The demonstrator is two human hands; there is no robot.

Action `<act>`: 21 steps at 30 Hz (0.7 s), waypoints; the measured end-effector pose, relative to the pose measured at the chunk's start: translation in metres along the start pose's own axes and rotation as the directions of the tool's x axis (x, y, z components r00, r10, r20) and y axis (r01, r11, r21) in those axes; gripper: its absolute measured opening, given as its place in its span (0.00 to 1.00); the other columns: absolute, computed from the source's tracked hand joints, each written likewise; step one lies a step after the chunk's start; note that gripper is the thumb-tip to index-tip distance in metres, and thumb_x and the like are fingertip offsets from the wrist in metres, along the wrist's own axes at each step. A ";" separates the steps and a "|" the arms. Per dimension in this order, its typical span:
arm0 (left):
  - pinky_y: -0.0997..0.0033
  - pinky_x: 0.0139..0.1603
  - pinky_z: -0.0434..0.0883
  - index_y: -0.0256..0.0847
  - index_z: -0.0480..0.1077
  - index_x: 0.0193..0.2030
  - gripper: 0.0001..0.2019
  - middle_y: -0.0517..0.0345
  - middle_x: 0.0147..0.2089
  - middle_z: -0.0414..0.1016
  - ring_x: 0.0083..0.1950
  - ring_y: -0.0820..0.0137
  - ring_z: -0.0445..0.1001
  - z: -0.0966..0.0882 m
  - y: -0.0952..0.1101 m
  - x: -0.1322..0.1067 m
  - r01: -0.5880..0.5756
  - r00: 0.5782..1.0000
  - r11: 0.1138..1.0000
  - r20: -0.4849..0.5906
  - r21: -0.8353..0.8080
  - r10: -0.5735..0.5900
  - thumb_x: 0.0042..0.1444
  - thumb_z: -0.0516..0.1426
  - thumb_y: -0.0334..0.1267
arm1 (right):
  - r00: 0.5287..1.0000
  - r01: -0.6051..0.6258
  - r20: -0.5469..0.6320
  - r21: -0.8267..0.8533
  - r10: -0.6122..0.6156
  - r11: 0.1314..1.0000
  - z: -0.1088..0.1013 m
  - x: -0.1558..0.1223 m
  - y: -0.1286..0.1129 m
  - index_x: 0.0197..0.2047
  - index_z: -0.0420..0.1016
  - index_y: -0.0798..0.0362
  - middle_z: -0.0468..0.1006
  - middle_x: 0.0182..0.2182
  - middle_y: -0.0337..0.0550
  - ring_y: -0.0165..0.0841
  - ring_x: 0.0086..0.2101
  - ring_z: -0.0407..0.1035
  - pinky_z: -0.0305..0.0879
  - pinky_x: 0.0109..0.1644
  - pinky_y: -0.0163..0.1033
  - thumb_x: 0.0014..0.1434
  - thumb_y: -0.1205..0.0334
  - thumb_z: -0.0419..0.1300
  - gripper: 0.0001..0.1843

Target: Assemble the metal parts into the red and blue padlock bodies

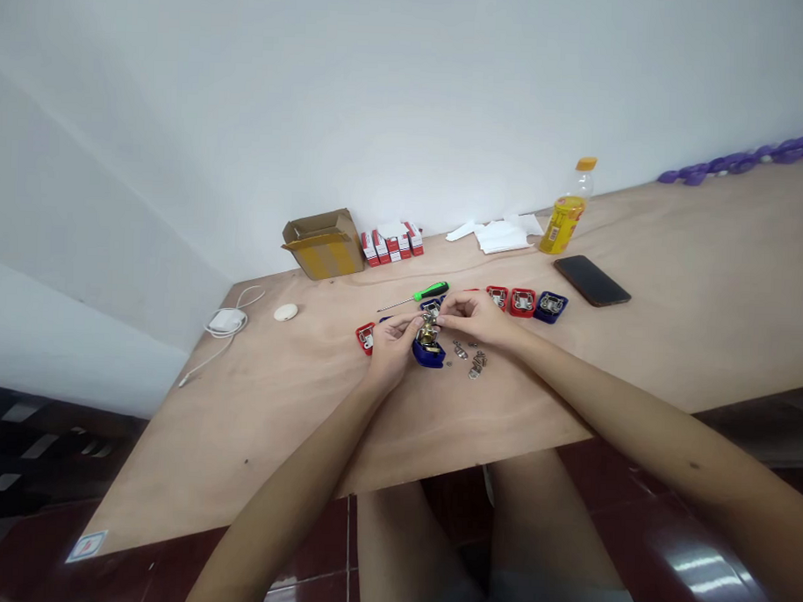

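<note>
At the far left of the bench [192, 434] lie a white charger [226, 321] with its cable and a round white puck [286, 312]. Behind them, against the wall, stands an open cardboard box [324, 244], then a cluster of small red-and-white cartons [391, 244].

Near the middle, a lone red case [365, 337] lies just beside the left hand [392, 346], whose fingers curl closed around a brass fitting [427, 334]. The fitting sits over a blue case [428, 355] at the centre of the work, close to the bench's front half. The right hand [473, 317] comes in from the other side and pinches the top of the same piece, its fingertips almost meeting the left hand's. A screwdriver [432, 291] with a green handle lies just beyond them.

To the right are loose metal pieces [471, 359], unfitted on the bare wood. Further back, two red cases [497, 296] [522, 301] and a blue case [550, 306] sit in a row, each with metal hardware in place, so several look assembled while some parts remain loose. Tissues [499, 236], a bottle of yellow drink [566, 215], a phone [592, 280] and a purple chain [742, 162] lie beyond.
</note>
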State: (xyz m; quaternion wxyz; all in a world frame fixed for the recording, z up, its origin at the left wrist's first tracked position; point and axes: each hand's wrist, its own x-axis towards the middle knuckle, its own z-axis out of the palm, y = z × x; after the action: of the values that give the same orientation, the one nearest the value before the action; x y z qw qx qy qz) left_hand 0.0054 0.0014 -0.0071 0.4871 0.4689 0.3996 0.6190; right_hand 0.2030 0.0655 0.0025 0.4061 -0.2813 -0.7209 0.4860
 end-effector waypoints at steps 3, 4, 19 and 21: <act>0.64 0.47 0.81 0.39 0.86 0.42 0.20 0.48 0.41 0.89 0.42 0.62 0.86 0.000 -0.002 0.001 0.006 0.999 1.000 -0.033 -0.017 -0.006 0.50 0.76 0.52 | 0.998 0.056 0.024 -0.131 -0.053 0.990 -0.006 0.001 -0.001 0.35 0.80 0.51 0.81 0.33 0.43 0.36 0.35 0.74 0.70 0.42 0.44 0.64 0.49 0.70 0.15; 0.65 0.47 0.81 0.39 0.86 0.42 0.20 0.48 0.41 0.89 0.42 0.62 0.86 0.000 -0.002 0.002 0.007 0.999 1.000 -0.046 -0.022 -0.008 0.49 0.76 0.52 | 0.993 0.108 0.061 -0.212 -0.098 0.971 -0.009 0.002 -0.001 0.36 0.80 0.51 0.80 0.35 0.44 0.37 0.36 0.73 0.70 0.44 0.45 0.66 0.50 0.68 0.14; 0.63 0.46 0.80 0.37 0.86 0.40 0.20 0.49 0.38 0.88 0.39 0.62 0.85 -0.001 -0.003 0.003 0.070 0.992 0.997 -0.102 -0.016 -0.071 0.47 0.76 0.51 | 0.903 0.307 0.430 -0.643 -0.001 0.701 -0.036 0.001 0.001 0.37 0.89 0.49 0.69 0.58 0.52 0.53 0.60 0.62 0.58 0.67 0.60 0.66 0.59 0.67 0.08; 0.63 0.47 0.80 0.37 0.86 0.41 0.21 0.49 0.37 0.87 0.40 0.63 0.85 -0.001 -0.002 0.003 0.073 0.993 0.997 -0.093 -0.014 -0.074 0.47 0.76 0.51 | 0.906 0.300 0.423 -0.647 0.003 0.701 -0.035 0.002 0.002 0.38 0.88 0.49 0.70 0.57 0.53 0.53 0.58 0.62 0.58 0.66 0.61 0.66 0.59 0.65 0.09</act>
State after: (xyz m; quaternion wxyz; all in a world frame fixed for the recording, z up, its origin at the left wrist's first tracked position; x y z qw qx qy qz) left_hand 0.0044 0.0050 -0.0092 0.4928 0.4217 0.4359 0.6240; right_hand 0.2327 0.0843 0.0079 0.1549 -0.2497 -0.9371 0.1884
